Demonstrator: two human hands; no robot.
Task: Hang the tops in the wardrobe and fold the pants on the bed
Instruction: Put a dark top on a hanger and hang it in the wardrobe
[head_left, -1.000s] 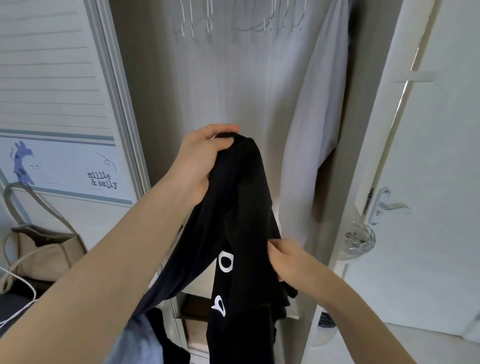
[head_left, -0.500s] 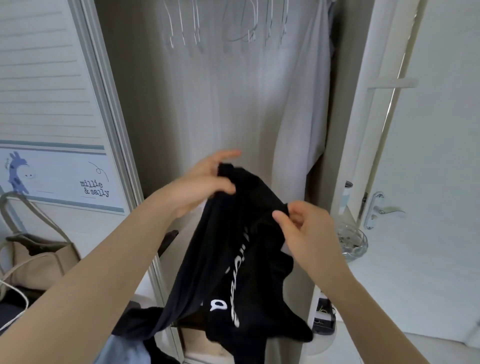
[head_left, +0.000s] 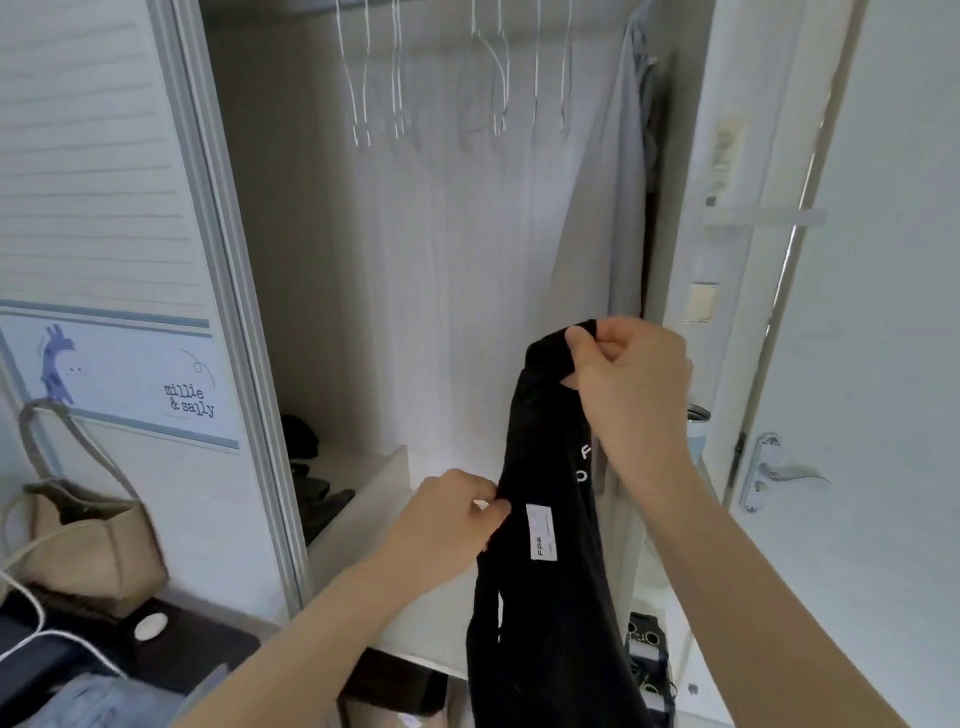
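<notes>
A black top (head_left: 545, 597) with white letters and a white inner label hangs in front of the open wardrobe (head_left: 415, 291). My right hand (head_left: 631, 384) grips its upper end at chest height, fingers curled round the cloth. Lower down, my left hand (head_left: 449, 525) pinches the top's left edge beside the label. Several empty wire hangers (head_left: 441, 88) hang on the rail above. A pale grey garment (head_left: 618, 197) hangs at the wardrobe's right side.
The sliding door (head_left: 104, 208) stands to the left with a beige bag (head_left: 78, 535) hung before it. A white room door with a handle (head_left: 779, 470) is at right. A white shelf (head_left: 395, 519) with dark items crosses the wardrobe. Denim cloth (head_left: 104, 701) lies at bottom left.
My right hand rose and took the top's upper end. My left hand let go of that end and dropped to pinch the side. The view tilted up toward the hangers.
</notes>
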